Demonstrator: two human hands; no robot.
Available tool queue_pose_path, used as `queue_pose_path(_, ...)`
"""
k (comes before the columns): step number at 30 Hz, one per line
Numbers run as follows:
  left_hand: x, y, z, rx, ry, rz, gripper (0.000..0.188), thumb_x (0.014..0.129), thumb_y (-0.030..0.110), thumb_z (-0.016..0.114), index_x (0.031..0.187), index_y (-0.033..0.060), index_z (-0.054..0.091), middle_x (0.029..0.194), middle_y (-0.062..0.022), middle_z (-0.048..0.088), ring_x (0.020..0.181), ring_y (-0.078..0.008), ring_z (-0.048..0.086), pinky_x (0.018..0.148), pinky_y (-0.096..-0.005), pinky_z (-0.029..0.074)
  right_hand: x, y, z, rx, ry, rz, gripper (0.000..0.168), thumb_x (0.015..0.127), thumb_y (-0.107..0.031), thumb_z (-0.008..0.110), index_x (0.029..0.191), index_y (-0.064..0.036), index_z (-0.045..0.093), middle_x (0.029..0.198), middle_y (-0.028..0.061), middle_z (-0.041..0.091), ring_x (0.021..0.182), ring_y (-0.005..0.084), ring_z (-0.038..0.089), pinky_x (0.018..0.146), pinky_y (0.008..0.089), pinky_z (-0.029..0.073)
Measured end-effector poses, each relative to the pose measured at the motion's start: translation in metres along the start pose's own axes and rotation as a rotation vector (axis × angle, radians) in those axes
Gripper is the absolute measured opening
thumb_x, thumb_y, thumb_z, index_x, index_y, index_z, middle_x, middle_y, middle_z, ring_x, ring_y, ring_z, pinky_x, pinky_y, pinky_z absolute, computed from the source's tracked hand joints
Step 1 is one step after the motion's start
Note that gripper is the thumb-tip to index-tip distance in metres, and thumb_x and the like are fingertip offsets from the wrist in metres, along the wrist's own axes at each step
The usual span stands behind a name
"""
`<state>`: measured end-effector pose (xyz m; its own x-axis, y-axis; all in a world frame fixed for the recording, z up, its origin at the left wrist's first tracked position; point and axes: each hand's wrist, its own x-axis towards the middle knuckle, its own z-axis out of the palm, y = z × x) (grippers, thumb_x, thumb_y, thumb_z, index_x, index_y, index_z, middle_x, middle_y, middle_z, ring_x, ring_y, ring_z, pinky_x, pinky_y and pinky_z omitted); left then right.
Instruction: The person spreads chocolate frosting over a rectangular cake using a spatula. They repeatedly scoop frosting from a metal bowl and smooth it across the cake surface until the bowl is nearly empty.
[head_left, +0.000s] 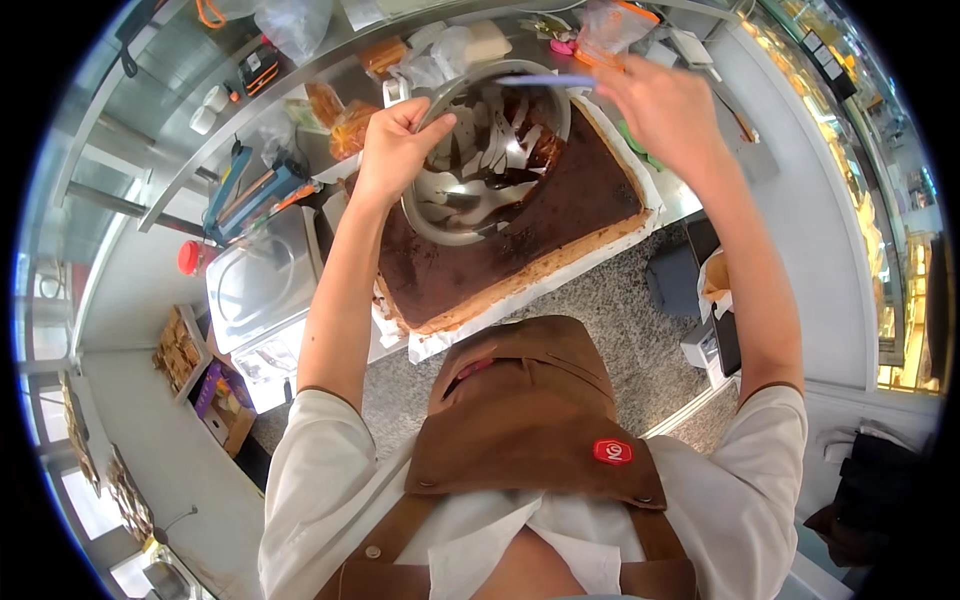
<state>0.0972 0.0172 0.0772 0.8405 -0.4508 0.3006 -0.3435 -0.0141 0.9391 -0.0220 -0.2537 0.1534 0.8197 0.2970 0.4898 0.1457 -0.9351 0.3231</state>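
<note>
A metal mixing bowl (442, 234) is tilted above a large rectangular sheet cake, its inside smeared with dark brown chocolate. My left hand (397, 146) grips the bowl's left rim, thumb over the edge. In my right hand (664, 112) is a pale purple tool (551, 79), perhaps a spatula, which reaches across the bowl's far rim; its far end is hard to make out. The sheet cake (585, 217) has a dark chocolate top and light brown sides, and rests on white paper (517, 311). The bowl hides the cake's far middle part.
A kitchen scale (262, 270) with a steel platform stands left of the cake. Near it are a red-lidded jar (196, 257) and a blue tool (259, 199). Bagged bread (351, 129) and plastic bags (454, 49) lie behind. A glass display case (847, 172) runs along the right.
</note>
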Motion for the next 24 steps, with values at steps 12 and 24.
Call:
queue_pose_path(12,0.015,-0.005,0.006,-0.182,0.061,-0.055,0.051,0.086,0.004,0.072,0.062,0.0136,0.027,0.062,0.0101,0.03,0.059,-0.0028,0.025,0.051,-0.0244,0.02,0.022,-0.01,-0.019,-0.173,0.006,-0.15,0.014,0.079,-0.015,0.065,0.092,-0.011,0.07,0.084,0.0055,0.062,0.079,0.0227,0.065,0.066,0.0368,0.052)
queue_pose_path(24,0.043,0.002,0.043,-0.209,0.112,-0.151,0.046,0.086,0.005,0.073,0.062,0.0158,0.035,0.063,0.0105,0.04,0.058,-0.0018,0.033,0.052,-0.0213,0.028,0.037,0.033,-0.006,-0.004,0.006,-0.306,0.004,0.072,-0.014,0.069,0.07,-0.011,0.07,0.07,0.007,0.067,0.073,0.0213,0.069,0.06,0.034,0.053)
